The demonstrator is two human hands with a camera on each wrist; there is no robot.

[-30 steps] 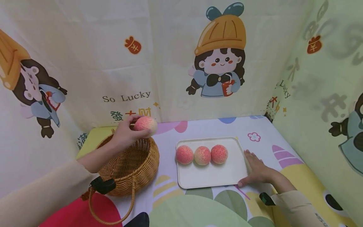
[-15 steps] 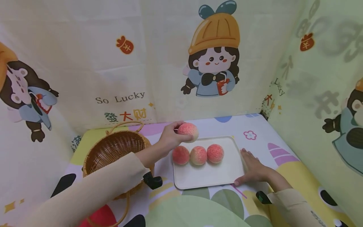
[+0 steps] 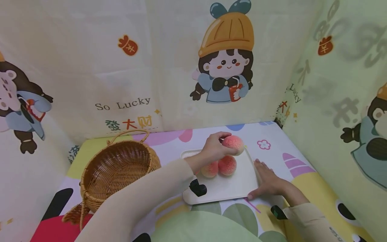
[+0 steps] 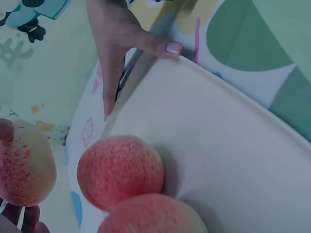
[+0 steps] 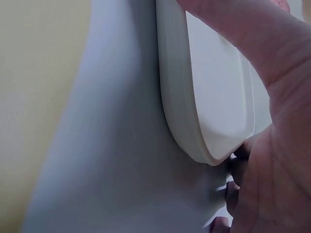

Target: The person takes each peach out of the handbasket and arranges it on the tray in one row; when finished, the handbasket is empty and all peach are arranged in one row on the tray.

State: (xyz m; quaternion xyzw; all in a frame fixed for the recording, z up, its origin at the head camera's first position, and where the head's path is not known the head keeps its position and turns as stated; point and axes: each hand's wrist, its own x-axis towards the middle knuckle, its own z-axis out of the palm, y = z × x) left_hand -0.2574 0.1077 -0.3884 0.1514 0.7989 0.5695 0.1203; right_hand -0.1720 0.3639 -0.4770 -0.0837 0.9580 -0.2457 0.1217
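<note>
My left hand grips a pink-and-cream peach above the far right part of a white rectangular tray. Below it, two peaches show side by side on the tray: a redder one and a paler one. A third, further left, is almost wholly hidden by my left forearm. In the left wrist view the held peach hangs apart from those on the tray. My right hand rests with spread fingers against the tray's right edge, its thumb at the near corner.
A round wicker basket with looped handles stands left of the tray, partly behind my left sleeve. A patterned cloth covers the table. Printed cloth walls rise at the back and both sides.
My left hand has carried the peach rightward from over the basket, past the tray's left side, to above its far right part. My right hand has stayed at the tray's edge.
</note>
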